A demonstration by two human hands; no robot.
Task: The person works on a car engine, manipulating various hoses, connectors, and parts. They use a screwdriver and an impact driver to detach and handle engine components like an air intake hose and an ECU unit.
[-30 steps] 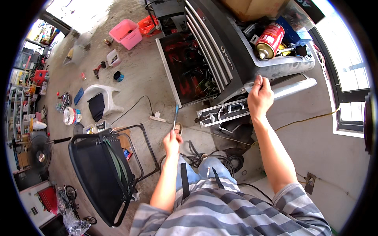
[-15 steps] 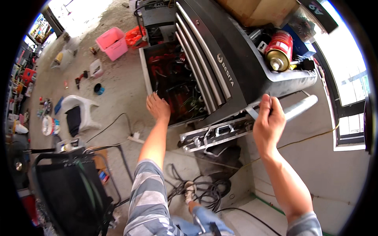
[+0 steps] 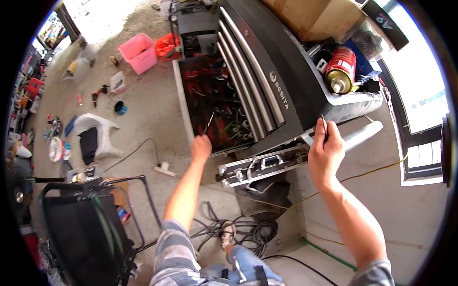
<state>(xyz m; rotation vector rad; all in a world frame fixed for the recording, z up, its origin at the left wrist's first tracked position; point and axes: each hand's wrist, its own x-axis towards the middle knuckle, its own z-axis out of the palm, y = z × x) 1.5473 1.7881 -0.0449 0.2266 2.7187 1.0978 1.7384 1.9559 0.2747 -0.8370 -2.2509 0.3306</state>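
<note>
At centre, the left hand (image 3: 201, 147) pinches a tool (image 3: 209, 123) low, perhaps for reach over the drawer (image 3: 183, 99); at right, the right hand (image 3: 327, 155) clasps a dark strip (image 3: 325, 126)

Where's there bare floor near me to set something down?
The floor is bare between the dark cup and the open drawer, pink bin beyond, black cable nearer you. It's crowded inside the drawer, around the red can on the cabinet, and at the dark coils by your shoe.

The tool chest (image 3: 261, 45) is black, the bin (image 3: 143, 64) pink, the sleeve (image 3: 177, 245) grey-striped
</note>
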